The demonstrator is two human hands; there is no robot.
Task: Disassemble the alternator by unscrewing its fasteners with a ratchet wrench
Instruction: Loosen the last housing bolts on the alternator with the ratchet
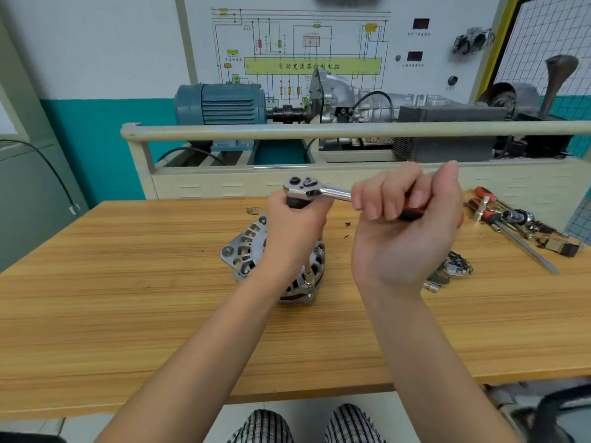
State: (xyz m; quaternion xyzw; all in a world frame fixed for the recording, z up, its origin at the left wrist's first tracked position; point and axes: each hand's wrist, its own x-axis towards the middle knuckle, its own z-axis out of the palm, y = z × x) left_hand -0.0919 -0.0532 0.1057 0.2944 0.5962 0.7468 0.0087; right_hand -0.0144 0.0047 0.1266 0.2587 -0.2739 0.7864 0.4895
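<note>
From the head view, the alternator (275,263) stands on the wooden tabletop (128,282), near its middle. The left hand (295,231) grips the extension just under the head of the ratchet wrench (319,191); the right hand (403,219) is clenched round its red handle. The socket (308,278) meets a fastener at the housing's edge. Nothing pins the alternator, so I judge a hard pull could tip it or slip the socket off.

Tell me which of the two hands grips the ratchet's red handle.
The right hand, its fingers curled round the red handle. The left hand instead grips the black part below the ratchet head, over the alternator.
</note>
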